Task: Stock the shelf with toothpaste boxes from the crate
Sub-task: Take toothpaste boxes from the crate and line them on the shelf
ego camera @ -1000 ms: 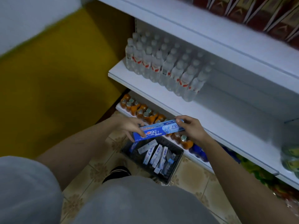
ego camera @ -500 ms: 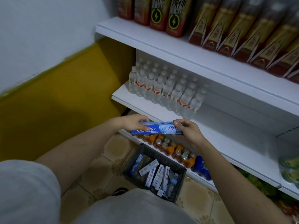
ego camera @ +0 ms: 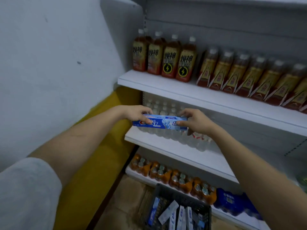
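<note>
Two hands hold one blue toothpaste box [ego camera: 160,122] flat and sideways in the air. The left hand [ego camera: 137,113] pinches its left end, thumb on the front. The right hand [ego camera: 195,121] pinches its right end the same way. The box is in front of the shelf [ego camera: 167,147] with the clear water bottles [ego camera: 166,108], near its left end, and not resting on it. Above, brown drink bottles [ego camera: 171,62] stand in a row. Down on the floor, a dark crate [ego camera: 162,190] holds more toothpaste boxes [ego camera: 176,216], beside the orange bottles [ego camera: 167,175] on the lowest shelf.
</note>
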A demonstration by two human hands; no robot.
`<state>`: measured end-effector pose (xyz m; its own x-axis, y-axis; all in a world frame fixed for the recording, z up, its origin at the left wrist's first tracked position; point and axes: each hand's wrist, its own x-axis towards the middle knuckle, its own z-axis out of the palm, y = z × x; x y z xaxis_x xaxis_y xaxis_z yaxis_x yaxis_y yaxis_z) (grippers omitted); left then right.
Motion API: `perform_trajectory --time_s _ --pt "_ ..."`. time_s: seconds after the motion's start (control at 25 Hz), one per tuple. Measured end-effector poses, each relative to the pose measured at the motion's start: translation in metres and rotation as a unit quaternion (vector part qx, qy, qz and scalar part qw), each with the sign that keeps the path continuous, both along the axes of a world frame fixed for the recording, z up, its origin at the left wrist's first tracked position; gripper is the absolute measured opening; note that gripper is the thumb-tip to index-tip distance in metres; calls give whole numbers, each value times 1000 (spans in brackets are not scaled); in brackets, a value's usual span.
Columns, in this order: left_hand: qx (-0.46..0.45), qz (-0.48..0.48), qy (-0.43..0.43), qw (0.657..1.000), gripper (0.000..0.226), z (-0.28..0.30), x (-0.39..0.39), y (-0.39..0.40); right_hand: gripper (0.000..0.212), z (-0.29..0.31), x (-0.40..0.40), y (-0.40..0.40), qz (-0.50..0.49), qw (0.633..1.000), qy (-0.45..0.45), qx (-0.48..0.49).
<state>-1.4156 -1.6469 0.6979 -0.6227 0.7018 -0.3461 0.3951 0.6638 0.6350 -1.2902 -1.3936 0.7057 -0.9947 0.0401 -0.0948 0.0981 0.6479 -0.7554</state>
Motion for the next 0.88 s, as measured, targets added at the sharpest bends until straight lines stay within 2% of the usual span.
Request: perform_trajectory --time_s 0.2,0.36,0.48,0.6,0.88 --pt "24 8 81 996 35 117 -28 -14 24 100 -19 -20 -27 992 111 58" --pt "109 34 127 985 39 189 -43 -19 21 169 -28 -19 -48 974 197 99" --pt "176 56 163 969 47 228 -48 -14 14 208 -36 -6 -64 961 247 111" --pt "218 75 194 953 58 259 -53 -2 18 242 -46 11 -74 953 276 102" --pt "227 98 327 912 59 311 -64 34 18 304 -71 40 -69 946 299 106"
